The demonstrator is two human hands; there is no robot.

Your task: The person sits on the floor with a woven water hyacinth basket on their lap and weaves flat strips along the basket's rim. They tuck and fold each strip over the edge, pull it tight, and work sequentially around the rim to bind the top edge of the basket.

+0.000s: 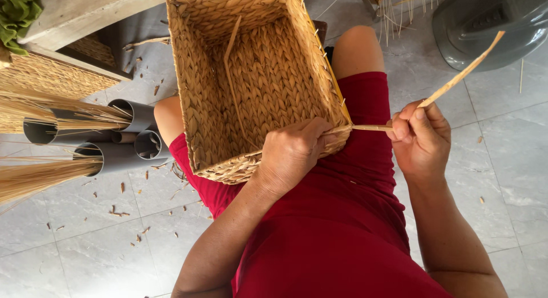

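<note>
In the head view, a woven basket rests on the lap of the person, on the red cloth, with its opening turned to the camera. The left hand is closed over the near rim of the basket, close to the right corner; the fingers press the weave there. The right hand is just beside that corner, to the right, and it pinches a flat strand between thumb and fingers.

The strand comes out of the rim at the corner, runs level to the right hand, then bends and rises toward the upper right of the picture. So its long axis goes away from the basket to the right, and the right hand is the one on it; the left hand only touches the place where it leaves the weave.

A second loose strand stands inside the basket. On the floor at the left lie grey pipes with bundles of straw.

How the strand is fixed under the left fingers is hidden. The far rim of the basket is cut off at the top.
</note>
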